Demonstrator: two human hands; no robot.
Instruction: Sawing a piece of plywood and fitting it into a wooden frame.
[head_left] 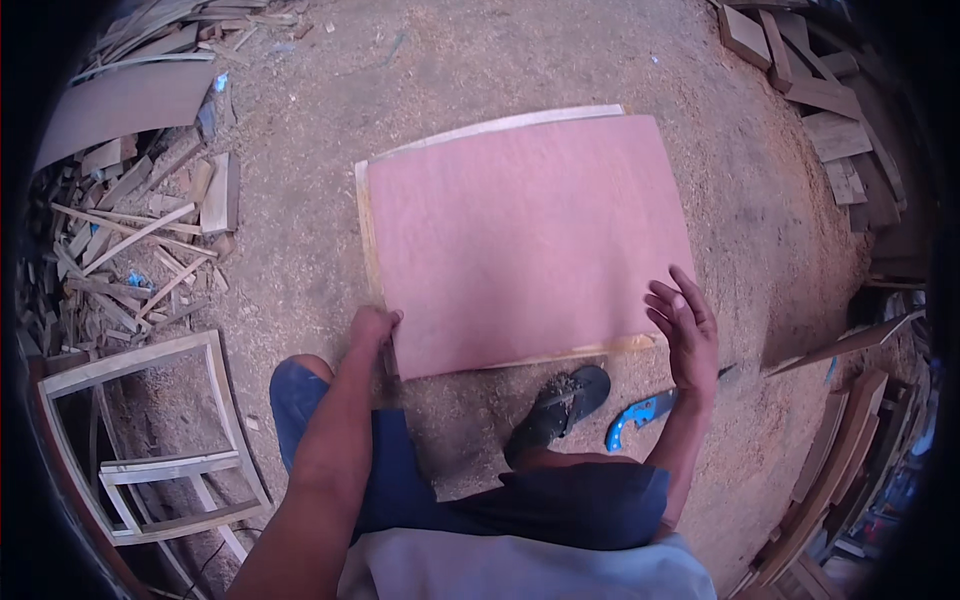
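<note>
A pinkish plywood sheet (520, 235) lies on top of a pale wooden frame (500, 124), slightly askew, so the frame's rails show along the far, left and near sides. At the near left corner, my left hand (374, 328) is closed on the sheet's edge, its thumb against the top face. My right hand (690, 318) hovers at the right edge of the sheet, fingers spread and holding nothing. Beneath my right forearm, a handsaw with a blue handle (630, 415) rests on the ground, its blade partly hidden by the wrist.
Sawdust covers the dirt floor (300, 230). Scrap wood (140, 240) is heaped at the left, near a slatted wooden frame (165, 450). Stacked boards (830, 120) stand at the far right, and more planks (830, 480) lean at the near right. My sandalled foot (560, 410) is beside the sheet.
</note>
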